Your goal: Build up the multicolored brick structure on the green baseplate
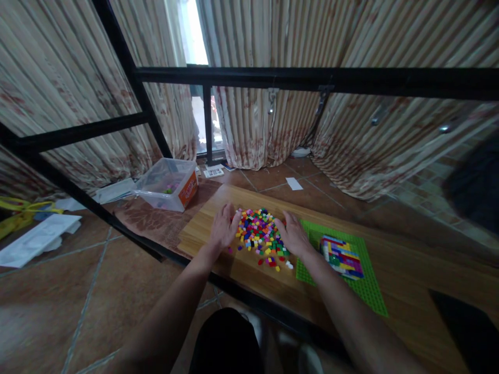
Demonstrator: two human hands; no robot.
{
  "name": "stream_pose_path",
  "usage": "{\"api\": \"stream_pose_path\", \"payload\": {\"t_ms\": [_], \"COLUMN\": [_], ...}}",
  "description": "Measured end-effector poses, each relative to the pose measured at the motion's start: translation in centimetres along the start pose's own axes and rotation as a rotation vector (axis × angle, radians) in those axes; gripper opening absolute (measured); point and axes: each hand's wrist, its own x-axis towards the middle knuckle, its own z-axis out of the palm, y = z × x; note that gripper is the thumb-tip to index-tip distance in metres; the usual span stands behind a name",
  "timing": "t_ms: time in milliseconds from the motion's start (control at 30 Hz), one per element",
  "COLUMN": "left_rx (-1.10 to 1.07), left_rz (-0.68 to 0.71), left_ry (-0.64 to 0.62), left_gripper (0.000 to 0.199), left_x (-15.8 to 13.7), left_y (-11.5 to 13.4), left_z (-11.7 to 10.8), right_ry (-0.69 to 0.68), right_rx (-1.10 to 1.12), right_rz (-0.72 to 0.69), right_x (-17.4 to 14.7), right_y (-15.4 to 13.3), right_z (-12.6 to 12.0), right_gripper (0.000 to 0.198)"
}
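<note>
A pile of small toy building bricks (257, 226) in many colours is spread on the wooden board. My left hand (225, 227) rests at the pile's left edge, its fingers stretched out and thumb apart. On the other side, my right hand (291, 235) lies against the right edge with fingers extended. Neither hand holds anything I can see. Just right of my right hand is a green baseplate (372, 275), partly covered by my forearm. A built block of multicoloured bricks (343, 256) sits on it. Several loose bricks (272, 262) lie nearer to me.
A clear plastic bin (166, 182) with an orange label and some bricks inside stands left of the wooden board (226, 200). A black metal frame (249, 77) crosses above. A dark flat object (463, 324) lies at the right. Striped curtains (265, 124) hang behind.
</note>
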Motion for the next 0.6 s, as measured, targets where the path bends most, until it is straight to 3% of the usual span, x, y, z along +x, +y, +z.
{"api": "stream_pose_path", "payload": {"t_ms": [267,467,600], "left_rx": [0.005,-0.063,-0.142], "left_rz": [0.172,0.268,0.239], "left_ry": [-0.115,-0.236,-0.257], "left_gripper": [0.056,0.054,0.054], "left_x": [3.3,3.7,3.2], "left_y": [0.8,1.8,2.5], "left_z": [2.0,2.1,1.7], "right_ry": [-0.143,-0.249,-0.256], "right_rx": [0.048,0.184,0.281], "right_rz": [-0.101,-0.263,-0.269], "right_x": [3.2,4.8,4.5], "right_y": [0.0,-1.5,-2.1], "right_z": [1.9,2.5,2.2], "right_gripper": [0.063,0.056,0.047]}}
